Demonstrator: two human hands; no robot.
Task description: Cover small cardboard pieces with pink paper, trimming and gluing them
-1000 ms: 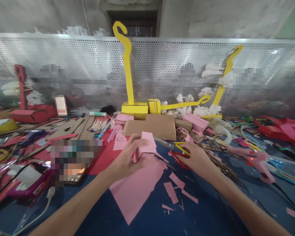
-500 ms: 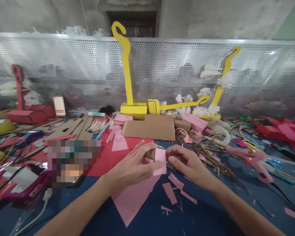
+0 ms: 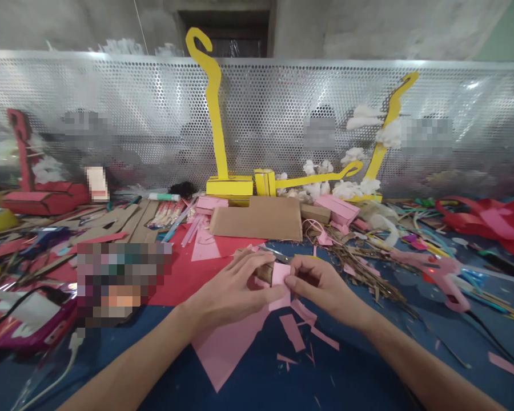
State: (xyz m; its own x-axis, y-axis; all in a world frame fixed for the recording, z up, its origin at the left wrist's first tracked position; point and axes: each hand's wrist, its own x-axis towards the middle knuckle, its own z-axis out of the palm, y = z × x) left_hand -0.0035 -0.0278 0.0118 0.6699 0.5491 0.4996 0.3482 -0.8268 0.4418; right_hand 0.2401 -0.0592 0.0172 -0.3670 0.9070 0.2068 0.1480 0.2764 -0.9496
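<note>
My left hand (image 3: 233,291) grips a small brown cardboard block (image 3: 264,274), its thumb along the front and its fingers over the top. Pink paper (image 3: 279,294) covers the block's right part. On the right edge of that paper, my right hand (image 3: 328,288) pinches with thumb and forefinger; its other fingers are curled. Under both hands lies a larger pink paper sheet (image 3: 223,354) on the blue tabletop. Cut pink scraps (image 3: 292,332) are scattered just in front of the right hand. The far side of the block is hidden by my fingers.
A pink glue gun (image 3: 443,271) with a black cord lies at right. Behind my hands stand a bent cardboard piece (image 3: 257,221) and a tall yellow hook-shaped piece (image 3: 216,125). Dry twigs (image 3: 368,268) lie to the right, red paper (image 3: 177,279) to the left.
My right hand has moved in from beside the block and now touches the pink paper's right edge. The left hand keeps its grip. The whole view has shifted slightly.
</note>
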